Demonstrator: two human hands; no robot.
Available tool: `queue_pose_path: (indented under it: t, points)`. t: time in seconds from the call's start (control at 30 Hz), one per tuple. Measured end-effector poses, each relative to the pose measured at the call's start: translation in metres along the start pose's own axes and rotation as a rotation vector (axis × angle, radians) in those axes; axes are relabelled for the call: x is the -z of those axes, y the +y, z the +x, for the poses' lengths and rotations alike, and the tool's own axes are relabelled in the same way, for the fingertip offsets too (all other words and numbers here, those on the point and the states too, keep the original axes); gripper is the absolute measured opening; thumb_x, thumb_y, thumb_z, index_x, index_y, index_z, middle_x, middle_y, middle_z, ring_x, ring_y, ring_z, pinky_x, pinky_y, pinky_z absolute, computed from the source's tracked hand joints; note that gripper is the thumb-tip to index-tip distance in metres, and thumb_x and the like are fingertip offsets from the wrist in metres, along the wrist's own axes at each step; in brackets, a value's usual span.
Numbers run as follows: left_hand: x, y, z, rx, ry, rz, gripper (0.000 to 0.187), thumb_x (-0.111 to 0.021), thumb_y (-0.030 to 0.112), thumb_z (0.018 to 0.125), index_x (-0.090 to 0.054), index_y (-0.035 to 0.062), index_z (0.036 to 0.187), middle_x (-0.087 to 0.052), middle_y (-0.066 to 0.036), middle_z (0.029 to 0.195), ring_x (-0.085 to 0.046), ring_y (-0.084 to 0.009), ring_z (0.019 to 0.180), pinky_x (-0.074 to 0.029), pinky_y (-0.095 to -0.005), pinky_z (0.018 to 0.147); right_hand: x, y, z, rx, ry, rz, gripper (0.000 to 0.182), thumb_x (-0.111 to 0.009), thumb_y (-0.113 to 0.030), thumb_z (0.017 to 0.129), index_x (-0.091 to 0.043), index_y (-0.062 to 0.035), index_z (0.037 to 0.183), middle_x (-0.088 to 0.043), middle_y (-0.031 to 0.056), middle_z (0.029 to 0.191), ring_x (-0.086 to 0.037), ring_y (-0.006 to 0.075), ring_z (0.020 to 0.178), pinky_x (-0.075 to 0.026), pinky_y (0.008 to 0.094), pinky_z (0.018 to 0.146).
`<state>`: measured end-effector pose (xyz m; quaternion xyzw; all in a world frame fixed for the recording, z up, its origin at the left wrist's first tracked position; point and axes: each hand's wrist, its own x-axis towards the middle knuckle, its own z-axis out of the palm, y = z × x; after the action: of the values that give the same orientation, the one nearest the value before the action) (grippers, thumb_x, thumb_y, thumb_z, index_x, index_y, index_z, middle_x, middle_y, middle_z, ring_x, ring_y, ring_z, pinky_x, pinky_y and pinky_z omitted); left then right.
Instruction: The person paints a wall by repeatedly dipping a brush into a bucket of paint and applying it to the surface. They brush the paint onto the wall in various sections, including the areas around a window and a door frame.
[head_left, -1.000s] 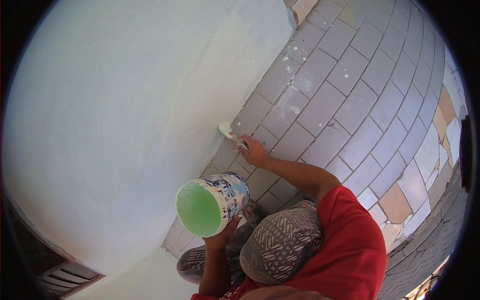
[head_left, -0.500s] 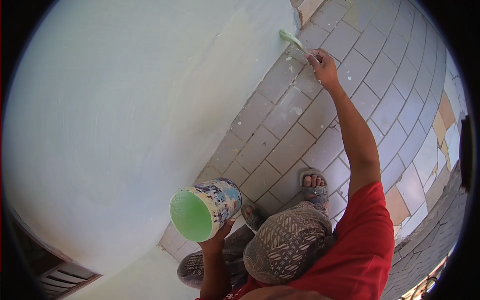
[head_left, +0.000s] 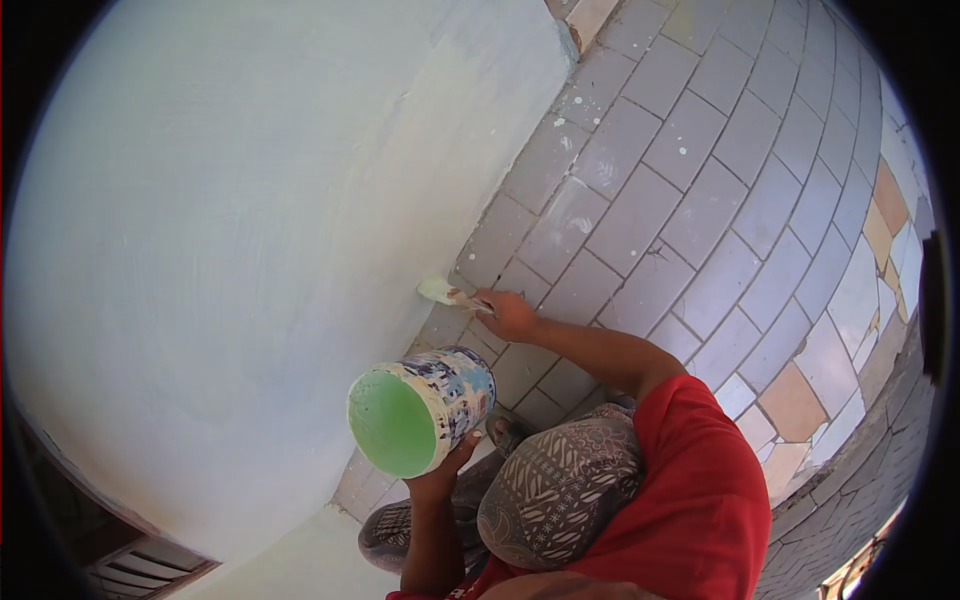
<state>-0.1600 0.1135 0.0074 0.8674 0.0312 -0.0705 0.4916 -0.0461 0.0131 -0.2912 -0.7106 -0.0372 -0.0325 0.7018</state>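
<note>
My right hand point(head_left: 508, 315) is closed round the handle of a paintbrush point(head_left: 440, 291). Pale green paint coats its bristles, which are at the lower edge of the pale wall point(head_left: 250, 220), close to where it meets the floor. Below and to the left, my left hand point(head_left: 440, 472) grips a paint bucket point(head_left: 462, 385) from its underside. The bucket is tilted so its mouth faces the wall side, and light green paint lines the inside. Its outer side is smeared with dried paint and patches of a worn label.
The floor is of grey tiles point(head_left: 640, 215) with white paint spots. My knee in patterned trousers point(head_left: 565, 480) is bent beside the bucket, near a sandalled foot point(head_left: 503, 432). A slatted dark frame point(head_left: 145, 565) lies at the lower left.
My right hand has brought the brush from the wall's far corner down along its base, nearer the bucket. The left hand still holds the bucket, shifted slightly. The view has moved a little.
</note>
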Motion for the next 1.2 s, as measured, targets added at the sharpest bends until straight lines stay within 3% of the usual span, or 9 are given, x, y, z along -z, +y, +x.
queue_pose_path:
  t: [0.1,0.37,0.63,0.7,0.73,0.83,0.93,1.07,1.2]
  points:
    - [-0.001,0.005,0.004,-0.018,0.003,-0.045,0.094,-0.092,0.000,0.069,-0.045,-0.0015,0.150,-0.061,-0.017,0.140,-0.062,-0.0306,0.127,-0.053,-0.0463,0.109,0.069,-0.004,0.028,0.005,-0.226,-0.032,0.028,-0.072,-0.024,0.097,-0.066,-0.0069,0.118,-0.072,0.0217,0.094,-0.069,0.0425,0.086,-0.053,0.0471,0.077]
    - [0.012,-0.002,-0.005,0.063,0.100,-0.017,0.093,-0.089,-0.004,0.068,-0.045,-0.0017,0.150,-0.061,-0.017,0.139,-0.062,-0.0320,0.127,-0.052,-0.0485,0.110,0.342,0.014,0.118,-0.102,0.691,0.108,0.031,-0.074,-0.022,0.099,-0.071,0.0010,0.120,-0.073,0.0056,0.085,-0.058,0.0087,0.073,-0.045,0.0274,0.068]
    - [0.002,0.003,-0.007,0.049,0.069,0.034,0.093,-0.088,-0.007,0.069,-0.044,-0.0024,0.150,-0.060,-0.017,0.140,-0.061,-0.0328,0.128,-0.052,-0.0481,0.110,0.197,-0.061,0.128,-0.087,0.797,0.044,0.031,-0.072,-0.021,0.098,-0.067,0.0018,0.119,-0.070,0.0152,0.076,-0.066,0.0253,0.059,-0.051,0.0378,0.060]
    - [-0.001,0.003,-0.005,0.018,0.050,0.018,0.093,-0.088,-0.006,0.069,-0.044,-0.0023,0.151,-0.060,-0.018,0.141,-0.061,-0.0330,0.129,-0.052,-0.0483,0.110,0.122,-0.077,0.094,-0.114,0.671,0.060,0.027,-0.071,-0.017,0.097,-0.065,0.0020,0.115,-0.067,0.0219,0.074,-0.067,0.0336,0.061,-0.051,0.0407,0.058]
    - [-0.002,0.002,-0.005,0.001,0.031,0.001,0.093,-0.088,-0.006,0.069,-0.044,-0.0023,0.151,-0.059,-0.018,0.142,-0.061,-0.0333,0.129,-0.052,-0.0485,0.111,0.093,-0.091,0.073,-0.129,0.584,0.132,0.027,-0.071,-0.016,0.098,-0.066,0.0018,0.118,-0.066,0.0160,0.074,-0.059,0.0214,0.060,-0.046,0.0360,0.058]
    - [-0.008,0.001,-0.003,0.027,0.010,-0.053,0.096,-0.089,-0.004,0.069,-0.041,-0.0018,0.152,-0.058,-0.018,0.143,-0.060,-0.0334,0.130,-0.052,-0.0488,0.110,0.052,-0.097,0.029,-0.182,0.146,0.126,0.029,-0.074,-0.022,0.096,-0.068,-0.0014,0.116,-0.067,0.0168,0.081,-0.064,0.0252,0.071,-0.049,0.0395,0.068]
    - [-0.009,0.000,-0.001,-0.123,-0.024,-0.023,0.099,-0.090,-0.003,0.069,-0.039,-0.0012,0.154,-0.057,-0.018,0.143,-0.060,-0.0337,0.130,-0.053,-0.0490,0.110,0.082,-0.081,0.038,-0.017,-0.043,0.103,0.031,-0.076,-0.023,0.094,-0.070,-0.0018,0.115,-0.071,0.0184,0.083,-0.068,0.0340,0.072,-0.052,0.0433,0.071]
    - [0.008,-0.014,-0.007,-0.166,-0.023,0.013,0.101,-0.090,-0.003,0.068,-0.038,-0.0008,0.154,-0.057,-0.018,0.144,-0.060,-0.0339,0.130,-0.053,-0.0491,0.110,0.233,-0.052,0.120,-0.084,0.187,0.165,0.029,-0.079,-0.024,0.093,-0.076,-0.0052,0.115,-0.066,0.0018,0.074,-0.052,0.0102,0.061,-0.043,0.0306,0.058]
    - [0.012,-0.012,-0.010,-0.085,0.040,0.035,0.098,-0.089,-0.005,0.067,-0.041,-0.0019,0.152,-0.059,-0.018,0.141,-0.062,-0.0333,0.128,-0.053,-0.0491,0.109,0.355,-0.066,0.140,-0.155,0.517,0.020,0.033,-0.078,-0.025,0.095,-0.074,-0.0012,0.117,-0.072,0.0037,0.082,-0.050,0.0066,0.060,-0.040,0.0282,0.055]
